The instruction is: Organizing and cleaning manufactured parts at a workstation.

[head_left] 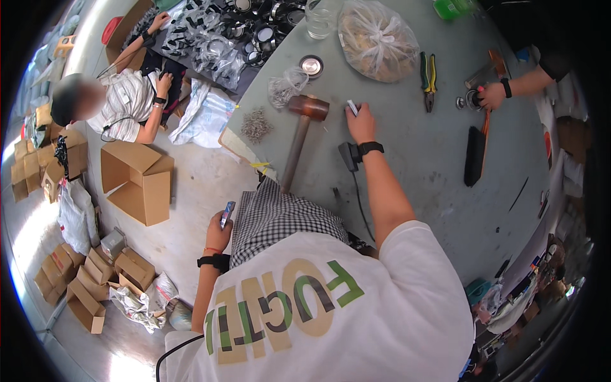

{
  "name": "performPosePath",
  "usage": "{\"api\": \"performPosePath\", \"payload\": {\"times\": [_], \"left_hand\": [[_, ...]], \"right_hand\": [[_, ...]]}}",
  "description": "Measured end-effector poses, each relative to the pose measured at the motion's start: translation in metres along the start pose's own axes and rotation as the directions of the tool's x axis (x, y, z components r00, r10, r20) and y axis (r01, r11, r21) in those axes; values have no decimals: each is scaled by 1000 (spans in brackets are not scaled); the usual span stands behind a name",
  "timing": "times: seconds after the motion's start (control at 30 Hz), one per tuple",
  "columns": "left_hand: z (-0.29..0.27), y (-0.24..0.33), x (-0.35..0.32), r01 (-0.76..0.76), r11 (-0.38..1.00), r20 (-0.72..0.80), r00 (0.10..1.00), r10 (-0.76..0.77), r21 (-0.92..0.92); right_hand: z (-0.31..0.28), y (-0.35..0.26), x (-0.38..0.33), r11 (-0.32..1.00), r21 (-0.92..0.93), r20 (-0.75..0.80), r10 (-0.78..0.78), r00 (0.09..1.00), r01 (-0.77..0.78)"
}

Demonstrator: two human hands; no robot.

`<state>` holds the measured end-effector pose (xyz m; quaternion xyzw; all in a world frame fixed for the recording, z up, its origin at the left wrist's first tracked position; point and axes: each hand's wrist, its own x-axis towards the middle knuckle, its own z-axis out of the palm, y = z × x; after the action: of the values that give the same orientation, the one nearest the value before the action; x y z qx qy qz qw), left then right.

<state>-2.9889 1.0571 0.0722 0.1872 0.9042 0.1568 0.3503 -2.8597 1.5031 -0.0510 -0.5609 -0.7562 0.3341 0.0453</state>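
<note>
My left hand [218, 234] is off the table's left side, closed around a small flat blue-and-white thing [227, 215]; its kind does not show. Over the grey-green table [407, 153], my right hand [361, 125] pinches a small whitish thing [352, 106], too small to name. Left of that hand lies a mallet [310, 107] with a brown head and a long handle pointing toward me. Beyond the mallet are a pile of small metal pieces [256, 125], a clear plastic bag [287, 88] and a round metal-rimmed part [312, 66].
A tied bag of brownish contents [377, 41], a glass jar [320, 20] and green-yellow pliers [429, 83] lie farther back. At right, another person's hand [491, 95] is at metal parts near a black brush [474, 156]. A seated person [121, 105] and an open carton [137, 181] are left.
</note>
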Motion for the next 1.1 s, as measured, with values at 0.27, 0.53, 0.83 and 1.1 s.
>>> {"api": "performPosePath", "payload": {"times": [0.27,0.53,0.83,1.1], "left_hand": [[2,47,19,-153,988,18,988,152,30],[6,52,22,-94,995,93,991,97,-36],[45,151,93,-149,942,429,861,274,-301],[107,233,129,-591,802,-81,798,597,89]], "right_hand": [[20,-19,-52,977,211,-51,-22,998,32],[47,-15,-77,978,-107,111,-167,980,179],[-1,48,-83,999,-41,102,32,994,-28],[-44,31,-119,807,532,176,189,966,-255]]}}
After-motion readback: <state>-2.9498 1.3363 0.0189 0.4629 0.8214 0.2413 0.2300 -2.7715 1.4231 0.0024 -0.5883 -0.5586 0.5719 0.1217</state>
